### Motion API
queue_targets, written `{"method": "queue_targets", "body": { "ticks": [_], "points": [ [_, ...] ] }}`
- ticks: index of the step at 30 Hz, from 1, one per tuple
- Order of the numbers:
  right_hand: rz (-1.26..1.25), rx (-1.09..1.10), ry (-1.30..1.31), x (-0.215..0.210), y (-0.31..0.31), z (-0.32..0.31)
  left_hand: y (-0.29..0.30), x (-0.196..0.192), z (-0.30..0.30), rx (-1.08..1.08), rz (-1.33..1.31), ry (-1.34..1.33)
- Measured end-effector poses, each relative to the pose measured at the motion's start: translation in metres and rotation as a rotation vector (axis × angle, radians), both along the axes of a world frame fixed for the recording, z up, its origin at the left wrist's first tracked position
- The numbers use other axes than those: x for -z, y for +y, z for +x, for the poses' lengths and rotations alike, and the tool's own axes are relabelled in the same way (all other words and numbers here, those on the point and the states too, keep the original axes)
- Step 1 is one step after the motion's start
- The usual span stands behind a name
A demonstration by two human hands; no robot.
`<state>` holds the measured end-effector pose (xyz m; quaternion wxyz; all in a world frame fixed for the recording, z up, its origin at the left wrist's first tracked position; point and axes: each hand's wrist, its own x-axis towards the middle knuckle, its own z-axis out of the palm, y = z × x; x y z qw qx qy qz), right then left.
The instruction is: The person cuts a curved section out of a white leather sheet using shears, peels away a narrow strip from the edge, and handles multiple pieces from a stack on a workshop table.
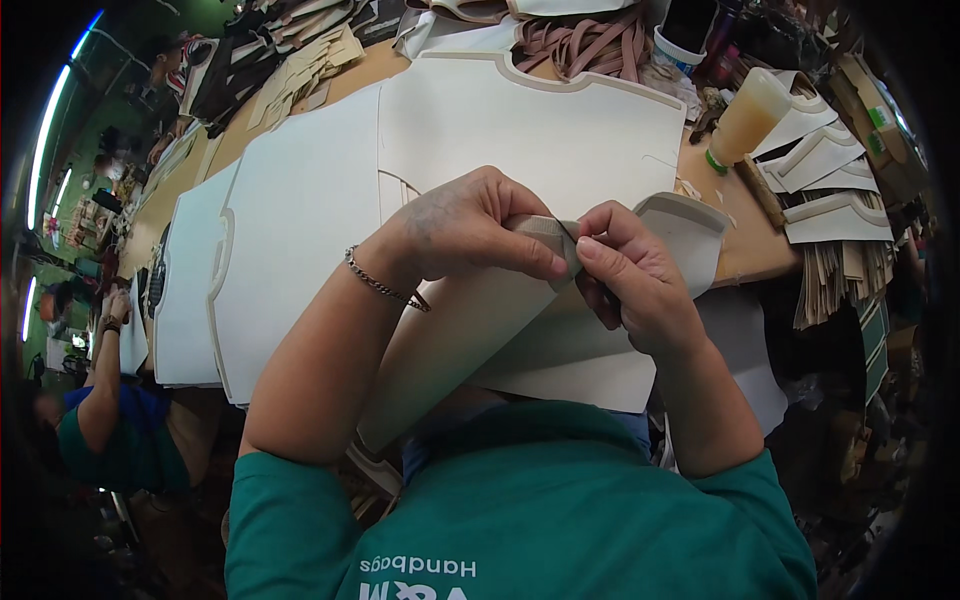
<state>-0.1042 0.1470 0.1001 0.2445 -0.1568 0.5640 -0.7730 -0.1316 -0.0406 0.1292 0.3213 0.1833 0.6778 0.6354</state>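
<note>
Above my lap I hold a curled white panel point(455, 335) with a beige edge. My left hand point(465, 225) is closed on its upper edge, the thumb lying over a beige edging strip point(540, 232). Close beside it, my right hand point(640, 275) pinches the panel's corner at the end of that strip. A thin dark line shows between the fingertips; what it is I cannot make out. Under and beyond my hands lie large white panels point(530, 130), some with beige trim along curved edges.
At the far right a bottle of yellowish liquid point(750, 115) stands tilted on the table point(745, 235). Trimmed white pieces point(835, 215) are stacked beside it. Brown strips point(590, 45) and beige pieces point(310, 70) lie at the back. Another person point(125, 430) works at the left.
</note>
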Motion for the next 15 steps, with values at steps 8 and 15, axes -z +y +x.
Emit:
{"method": "queue_targets", "body": {
  "ticks": [8, 15],
  "points": [
    [0.098, 0.248, 0.125, -0.005, 0.013, -0.022, -0.005, 0.0, 0.005, 0.018, -0.001, -0.017],
    [0.761, 0.261, 0.747, -0.025, 0.1, -0.089, -0.009, -0.033, 0.021, 0.171, -0.122, 0.06]
  ]
}}
